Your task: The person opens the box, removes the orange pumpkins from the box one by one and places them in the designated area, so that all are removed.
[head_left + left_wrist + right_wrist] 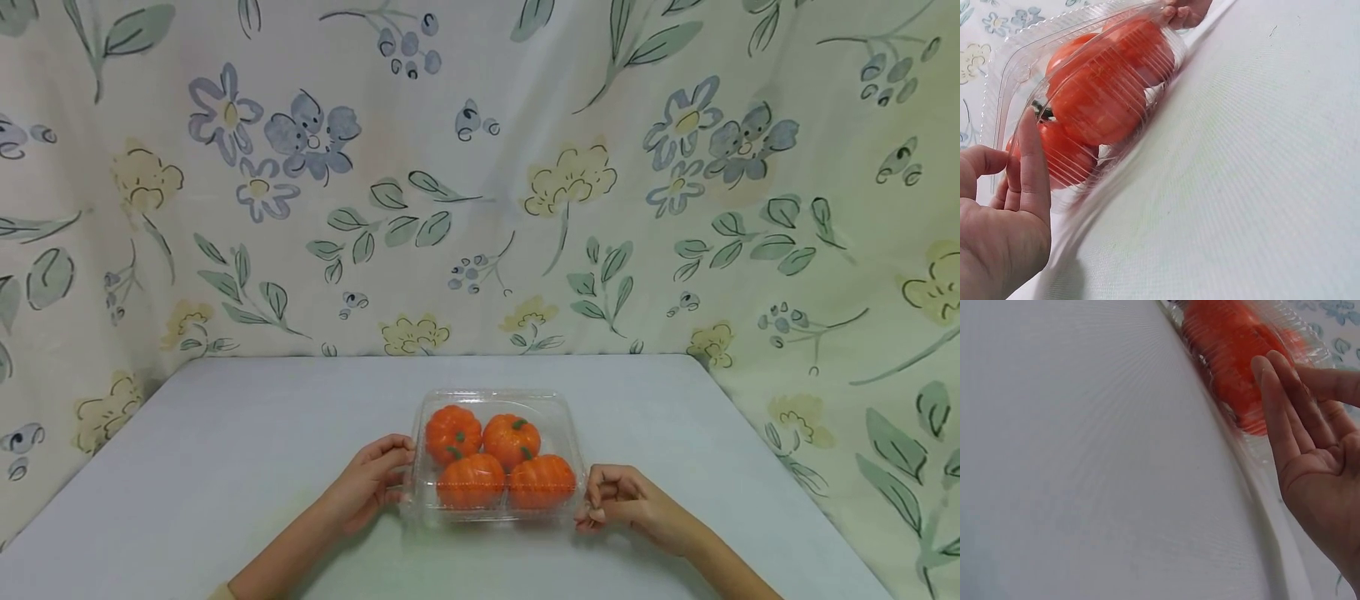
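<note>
A clear plastic clamshell container (495, 512) sits on the white table with its lid down. Through the plastic show several small orange pumpkins (512, 442) with green stems. At the container's left side, my left hand (369, 483) holds the edge; the left wrist view shows thumb and fingers (1034, 169) pinching the rim, one finger lying along the side wall. My right hand (637, 507) grips the front right corner. In the right wrist view, its fingers (1280, 419) reach along the side wall while the thumb lies over the rim.
The white table (225, 442) stretches to either side of the container and in front of it. A curtain (480, 233) printed with flowers and leaves hangs behind the table's back edge and along its sides.
</note>
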A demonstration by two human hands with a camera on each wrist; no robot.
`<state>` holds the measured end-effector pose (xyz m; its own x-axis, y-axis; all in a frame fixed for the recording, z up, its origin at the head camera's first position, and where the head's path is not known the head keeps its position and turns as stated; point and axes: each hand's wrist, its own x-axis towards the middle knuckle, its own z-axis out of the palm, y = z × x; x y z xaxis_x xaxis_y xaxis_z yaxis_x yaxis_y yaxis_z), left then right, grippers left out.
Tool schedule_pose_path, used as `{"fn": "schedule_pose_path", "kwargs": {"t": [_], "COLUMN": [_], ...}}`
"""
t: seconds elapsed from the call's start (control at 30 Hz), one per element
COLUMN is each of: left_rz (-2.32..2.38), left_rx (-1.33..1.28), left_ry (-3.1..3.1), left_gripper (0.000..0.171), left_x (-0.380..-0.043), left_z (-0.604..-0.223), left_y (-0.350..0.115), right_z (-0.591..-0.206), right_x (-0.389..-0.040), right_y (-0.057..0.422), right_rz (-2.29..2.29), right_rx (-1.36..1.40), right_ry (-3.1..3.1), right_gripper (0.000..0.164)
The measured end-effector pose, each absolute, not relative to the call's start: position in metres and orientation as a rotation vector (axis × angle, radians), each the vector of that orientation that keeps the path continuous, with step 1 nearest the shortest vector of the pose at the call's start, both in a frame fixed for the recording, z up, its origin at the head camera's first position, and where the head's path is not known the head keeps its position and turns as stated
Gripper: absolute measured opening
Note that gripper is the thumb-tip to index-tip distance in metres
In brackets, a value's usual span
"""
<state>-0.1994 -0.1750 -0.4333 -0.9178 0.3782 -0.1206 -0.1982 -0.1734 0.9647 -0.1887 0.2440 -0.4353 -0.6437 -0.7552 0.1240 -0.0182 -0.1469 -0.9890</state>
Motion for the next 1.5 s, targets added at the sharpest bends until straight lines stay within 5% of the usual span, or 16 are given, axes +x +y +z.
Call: {"fn": "schedule_pose_path", "kwargs": {"t": [0.77,1.0,1.5], "left_rz": [2.143,2.148,2.133], "left_rx": [0.223,0.240,0.218], "left_ry": [1.720,1.707,1.741], "left_gripper": [0.005,0.006,0.006], "left_x": [-0.198,-0.198,-0.199], "left_z": [-0.432,-0.432,-0.432], "left_y": [-0.177,-0.177,-0.177], "right_z": [-0.439,-0.436,-0.428], "right_x": [-0.192,-0.193,-0.193], "right_y": [0.244,0.246,0.253], "right_rz": [-1.863,-1.857,-1.862], "right_rx": [-0.984,-0.979,-0.970], "right_ry": [1.427,1.428,1.606], "right_gripper": [0.004,0.031,0.043]}}
